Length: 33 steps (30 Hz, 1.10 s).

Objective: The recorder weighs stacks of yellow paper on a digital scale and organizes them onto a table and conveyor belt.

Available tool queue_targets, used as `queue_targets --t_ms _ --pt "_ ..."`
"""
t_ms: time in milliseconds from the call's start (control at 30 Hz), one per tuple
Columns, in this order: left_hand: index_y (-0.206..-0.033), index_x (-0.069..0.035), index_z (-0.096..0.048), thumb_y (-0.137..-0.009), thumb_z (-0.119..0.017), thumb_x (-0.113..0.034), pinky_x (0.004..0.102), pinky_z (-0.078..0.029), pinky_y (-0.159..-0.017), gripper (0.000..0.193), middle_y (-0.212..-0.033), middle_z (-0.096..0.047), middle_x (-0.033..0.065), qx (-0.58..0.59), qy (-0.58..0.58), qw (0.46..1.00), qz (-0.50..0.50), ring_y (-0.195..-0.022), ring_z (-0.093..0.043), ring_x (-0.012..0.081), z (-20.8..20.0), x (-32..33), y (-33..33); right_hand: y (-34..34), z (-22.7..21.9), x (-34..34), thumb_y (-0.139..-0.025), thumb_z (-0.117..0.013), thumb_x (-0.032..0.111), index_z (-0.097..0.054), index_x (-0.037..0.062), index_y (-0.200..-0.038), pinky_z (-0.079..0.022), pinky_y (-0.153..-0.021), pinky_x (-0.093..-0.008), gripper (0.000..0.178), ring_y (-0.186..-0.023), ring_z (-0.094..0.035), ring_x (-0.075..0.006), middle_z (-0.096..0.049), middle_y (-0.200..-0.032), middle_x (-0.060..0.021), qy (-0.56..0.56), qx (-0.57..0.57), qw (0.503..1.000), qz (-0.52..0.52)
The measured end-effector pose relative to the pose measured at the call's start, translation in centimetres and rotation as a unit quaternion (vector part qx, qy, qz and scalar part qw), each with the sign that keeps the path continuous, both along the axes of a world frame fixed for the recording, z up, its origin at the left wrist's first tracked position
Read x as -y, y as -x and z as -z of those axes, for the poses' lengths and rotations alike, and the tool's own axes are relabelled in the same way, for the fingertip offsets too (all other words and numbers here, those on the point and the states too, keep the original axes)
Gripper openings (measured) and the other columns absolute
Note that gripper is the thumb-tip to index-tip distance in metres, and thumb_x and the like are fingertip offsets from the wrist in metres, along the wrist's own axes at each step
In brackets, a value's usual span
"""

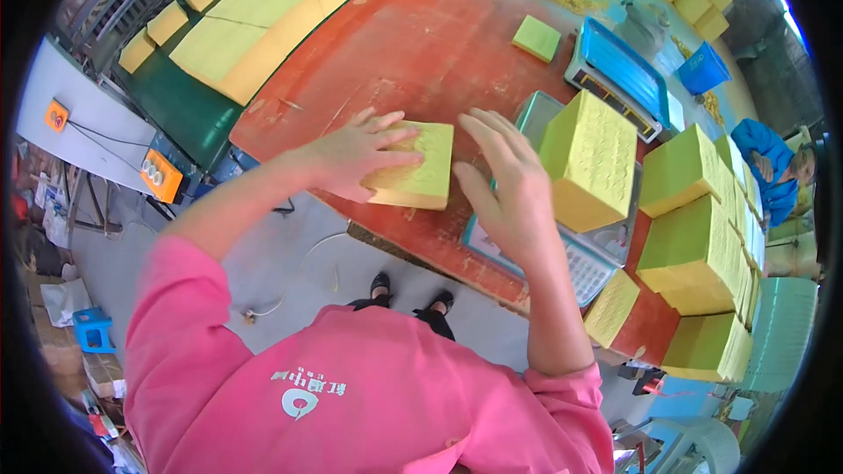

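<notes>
A low square stack of yellow paper with an embossed top lies near the front edge of the red table. My left hand rests on its left side, fingers spread over the top. To the right of the stack, my right hand hovers with thumb and fingers apart, holding nothing; a small gap seems to separate it from the paper. Just beyond that hand, a tall block of yellow paper sits on a weighing scale with a keypad.
Long rows of yellow blocks line a green conveyor belt at left. A blue-topped scale and a thin stack lie farther back. More blocks are piled at right, near a person in blue.
</notes>
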State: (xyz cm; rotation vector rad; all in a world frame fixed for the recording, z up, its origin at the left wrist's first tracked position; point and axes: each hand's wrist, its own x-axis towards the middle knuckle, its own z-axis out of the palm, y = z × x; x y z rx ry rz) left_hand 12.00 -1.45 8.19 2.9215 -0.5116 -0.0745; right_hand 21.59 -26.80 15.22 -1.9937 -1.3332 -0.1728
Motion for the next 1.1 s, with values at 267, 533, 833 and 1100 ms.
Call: queue_targets --t_ms 267,533,833,1100 --pt "-0.147 -0.007 -0.033 -0.085 -0.068 -0.027 0.044 -0.029 -0.112 0.074 -0.149 -0.036 0.0185 0.161 0.457 0.8 -0.354 -0.138 -0.036 0.0304 6.2 -2.0 11.3 -1.1 11.0 -7.5 -0.084 -0.067 0.029 -0.053 0.001 -0.129 -0.05 -0.089 -0.043 0.055 -0.104 -0.063 -0.0387 -0.065 -0.11 -0.0249 0.111 -0.174 0.978 0.017" --pt "-0.146 -0.01 -0.035 -0.097 -0.053 -0.046 0.0364 -0.04 -0.098 0.064 -0.141 -0.046 0.0113 -0.034 0.866 0.313 -0.388 -0.122 -0.05 0.0233 12.1 3.5 15.0 8.6 11.0 -5.4 -0.082 -0.07 0.032 -0.05 -0.0013 -0.128 -0.05 -0.085 -0.0457 0.06 -0.102 -0.063 -0.0388 -0.062 -0.112 -0.0248 0.12 -0.197 0.97 0.078" --pt "-0.146 -0.004 -0.031 -0.092 -0.053 -0.023 0.0383 -0.038 -0.107 0.061 -0.14 -0.046 0.0135 -0.078 0.775 0.514 -0.359 -0.128 -0.047 0.0253 7.1 4.6 15.1 11.2 11.5 -2.9 -0.083 -0.072 0.031 -0.05 -0.0036 -0.13 -0.049 -0.091 -0.0405 0.062 -0.106 -0.062 -0.0354 -0.063 -0.114 -0.0226 0.035 -0.354 0.929 0.103" --pt "-0.136 0.002 -0.045 -0.1 -0.041 -0.03 0.0356 -0.046 -0.1 0.048 -0.126 -0.059 0.013 -0.05 0.732 0.642 -0.221 -0.114 -0.059 0.0207 -1.6 7.6 12.6 9.0 8.1 4.7 -0.096 -0.056 0.044 -0.051 -0.003 -0.132 -0.05 -0.089 -0.0363 0.06 -0.105 -0.063 -0.025 -0.065 -0.115 -0.0184 -0.072 -0.588 0.801 0.086"
